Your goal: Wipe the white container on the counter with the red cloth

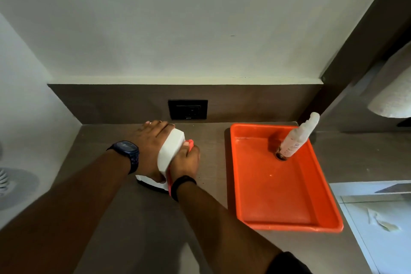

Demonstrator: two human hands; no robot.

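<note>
Forearms: both bare, reaching from the bottom edge up to the middle of the brown counter [133, 218]; a dark sleeve edge shows low on the right arm.
Left hand [151, 147]: laid flat over the top and left side of the white container [171, 151], fingers spread and pressing on it rather than curled; a dark blue watch [126, 153] sits on the wrist.
Right hand [185, 160]: closed in a fist around the red cloth [189, 143], pressed against the container's right side; a black band [183, 186] circles the wrist.
White container: on the counter near the back wall, left of centre, with a dark base strip showing beneath the left hand; much of it is covered by the two hands.
Red cloth: mostly hidden in the fist, a bit poking out above the thumb and a strip trailing down by the wrist.
Orange tray [289, 227]: on the counter to the right, well apart from the container.
Spray bottle [298, 138]: pale, standing in the tray's far part.
Wall socket [188, 109]: black, on the brown backsplash just behind the container.
</note>
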